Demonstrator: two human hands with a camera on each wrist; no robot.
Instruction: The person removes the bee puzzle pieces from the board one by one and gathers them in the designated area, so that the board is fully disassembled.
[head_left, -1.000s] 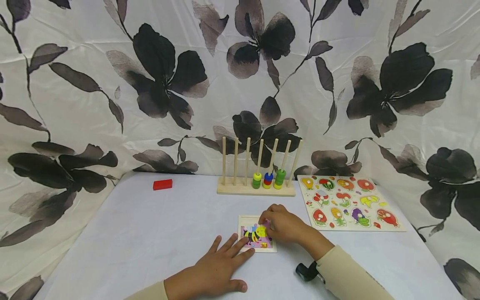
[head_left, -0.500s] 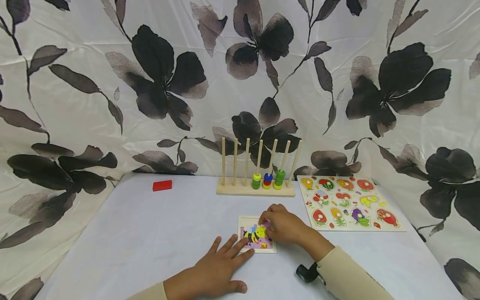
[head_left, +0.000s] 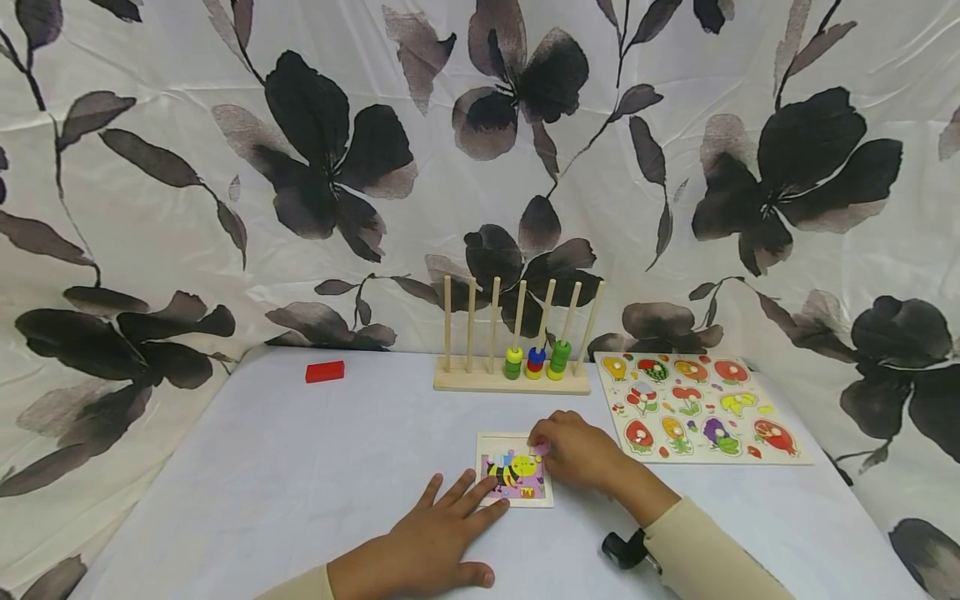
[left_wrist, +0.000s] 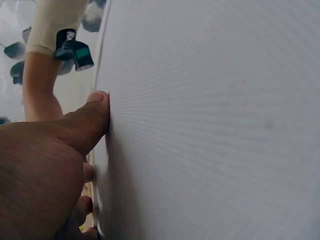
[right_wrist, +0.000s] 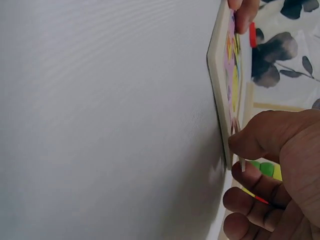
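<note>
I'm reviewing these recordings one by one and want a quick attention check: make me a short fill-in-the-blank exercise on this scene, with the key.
1. The left hand touches the puzzle, which shows a black-and-yellow striped insect, a ____.
2. The right hand pinches a flat piece between a finger and its ____.
3. The peg stand has rings on ____ of its seven pegs.
4. The small block left of the stand is coloured ____.

Missing words: bee; thumb; three; red.
</note>
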